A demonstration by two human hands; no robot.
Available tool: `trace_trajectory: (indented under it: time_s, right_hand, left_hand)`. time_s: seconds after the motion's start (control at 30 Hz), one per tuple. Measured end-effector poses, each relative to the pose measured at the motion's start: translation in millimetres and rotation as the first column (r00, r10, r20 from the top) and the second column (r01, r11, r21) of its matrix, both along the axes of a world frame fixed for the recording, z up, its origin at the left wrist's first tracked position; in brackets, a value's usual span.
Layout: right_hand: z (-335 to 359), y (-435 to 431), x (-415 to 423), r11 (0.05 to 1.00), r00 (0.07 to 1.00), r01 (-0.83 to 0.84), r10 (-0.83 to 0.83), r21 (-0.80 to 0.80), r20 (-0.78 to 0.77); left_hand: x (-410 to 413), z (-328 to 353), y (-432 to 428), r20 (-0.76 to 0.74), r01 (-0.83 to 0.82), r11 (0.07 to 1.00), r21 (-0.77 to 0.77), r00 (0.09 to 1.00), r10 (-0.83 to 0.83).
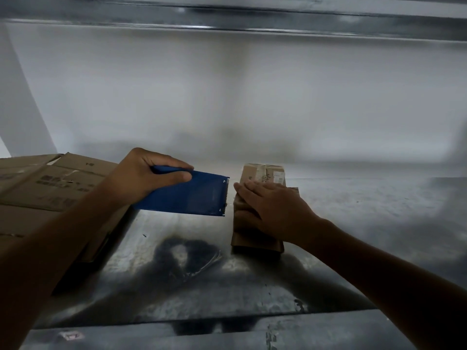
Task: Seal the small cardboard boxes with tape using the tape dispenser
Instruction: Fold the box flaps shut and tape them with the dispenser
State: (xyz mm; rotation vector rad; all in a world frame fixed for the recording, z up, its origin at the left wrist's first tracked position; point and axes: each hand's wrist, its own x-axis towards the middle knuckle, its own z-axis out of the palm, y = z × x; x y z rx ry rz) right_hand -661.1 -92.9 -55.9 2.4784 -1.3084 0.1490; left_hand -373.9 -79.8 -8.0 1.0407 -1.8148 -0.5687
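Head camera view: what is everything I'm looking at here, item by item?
tape dispenser: one, blue, held above the table left of the small boxes, toothed edge facing them
near small cardboard box: one, brown, on the table at centre right
far small cardboard box: one, brown with pale tape and a label on top, just behind the near one
large cardboard box: one, brown, on the left of the table, flaps loose
table: one, grey metal, scuffed with dark patches
shelf: one, grey metal, overhead
wall: white, behind the table
left hand: grips the tape dispenser's handle
right hand: rests flat on the near small cardboard box
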Motion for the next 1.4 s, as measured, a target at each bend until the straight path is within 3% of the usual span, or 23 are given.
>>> trace_trajectory:
  time_s: [0.27,0.4,0.47,0.53,0.6,0.67,0.83,1.0,1.3,1.4]
  right_hand:
    - [-2.2,3.9,2.5,1.000,0.999,0.020,-0.019,-0.024,0.036]
    - [-1.8,4.3,5.8,0.993,0.999,0.008,-0.002,-0.119,0.054]
    - [-1.2,5.1,5.2,0.998,0.999,0.001,0.001,-0.070,0.032]
    - [-1.5,11.2,2.8,1.000,0.998,0.001,0.000,-0.023,0.061]
    - [-3.6,14.4,0.6,0.999,0.997,-0.014,0.016,-0.041,0.070]
    - [0.8,11.0,-1.7,1.000,0.999,-0.012,0.012,-0.022,0.038]
    - [12.4,17.6,7.0,1.000,0.996,0.000,-0.002,0.021,0.093]
    - [-5.6,27.9,18.5,0.986,0.980,0.125,-0.105,-0.113,0.172]
    - [-17.3,24.2,28.5,0.974,0.948,0.199,-0.165,-0.104,0.270]
    - [-14.8,22.2,26.4,0.976,0.947,0.193,-0.158,-0.102,0.281]
  left_hand:
    - [-12.8,-2.6,-11.6,0.077,-0.064,0.998,-0.026,0.995,0.066]
    - [-20.7,2.0,-11.3,0.119,-0.093,0.994,-0.056,0.988,0.099]
    - [-19.5,2.0,-12.9,0.174,-0.159,0.983,-0.088,0.970,0.173]
    - [-6.9,-3.5,-15.7,0.333,-0.320,0.926,-0.201,0.867,0.372]
    - [7.9,-9.5,-15.4,0.252,-0.418,0.888,-0.192,0.853,0.456]
    - [7.2,-5.6,-11.0,0.104,-0.371,0.918,-0.138,0.916,0.386]
    - [-13.6,-2.9,1.5,0.062,-0.304,0.938,-0.168,0.946,0.318]
    - [-29.0,-24.8,11.9,0.138,-0.324,0.917,-0.232,0.922,0.361]
    - [-45.4,-33.1,22.2,0.164,-0.425,0.865,-0.267,0.864,0.475]
    - [-50.5,-40.7,27.9,0.222,-0.459,0.808,-0.369,0.801,0.556]
